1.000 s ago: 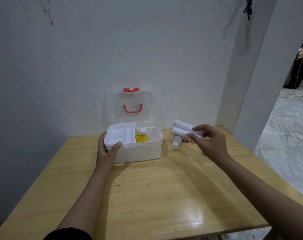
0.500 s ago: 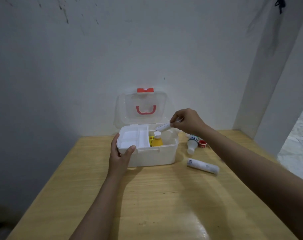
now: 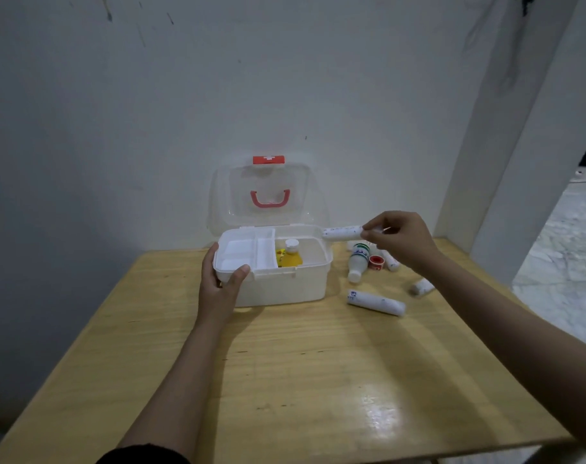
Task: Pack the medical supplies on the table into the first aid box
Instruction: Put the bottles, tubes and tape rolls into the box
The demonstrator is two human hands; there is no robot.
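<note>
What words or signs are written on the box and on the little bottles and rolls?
White cross sign, no words: on the red latch atop the first aid box lid.
Blue and green label on the white bottle: too blurred to read.
Small blue mark and specks on the lying roll: too small to read.
Specks on the roll in the right hand: unreadable.

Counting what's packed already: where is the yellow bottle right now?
The yellow bottle stands inside the first aid box, in its right open section beside the white divided tray.
</note>
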